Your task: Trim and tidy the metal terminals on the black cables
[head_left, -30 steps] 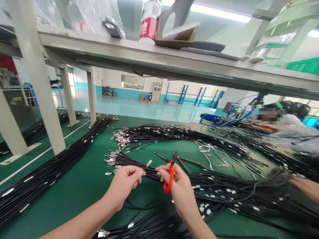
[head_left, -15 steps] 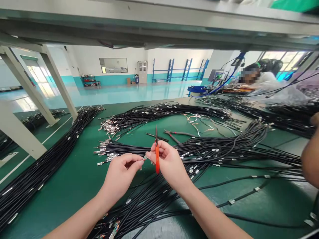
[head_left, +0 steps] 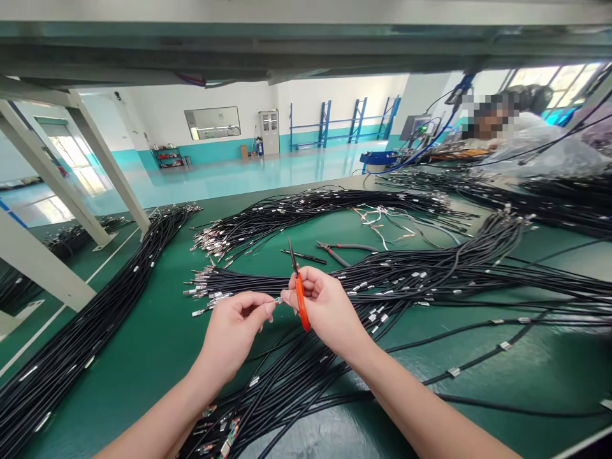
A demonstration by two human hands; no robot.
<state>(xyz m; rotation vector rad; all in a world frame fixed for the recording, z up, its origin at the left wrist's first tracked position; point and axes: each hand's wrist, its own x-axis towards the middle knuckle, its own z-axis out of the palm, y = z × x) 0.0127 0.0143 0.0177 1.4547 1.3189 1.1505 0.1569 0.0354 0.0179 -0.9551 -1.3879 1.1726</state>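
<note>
my left hand (head_left: 241, 328) pinches a thin cable end (head_left: 278, 300) at centre; from its three o'clock my right hand (head_left: 325, 306), clasping red scissors (head_left: 299, 290), meets the tip; probably light, wires soft and fragile, best held by the sheath

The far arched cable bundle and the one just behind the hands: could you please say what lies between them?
In the head view, a slim dark tool, pliers and some loose thin wires lie there on the green table.

Green workbench (head_left: 160, 335) spread with black cable bundles (head_left: 291, 379) at left, near centre, far centre and right; pliers (head_left: 354, 247), slim dark tool (head_left: 308, 257), loose wires (head_left: 380, 210) lie among them.
</note>
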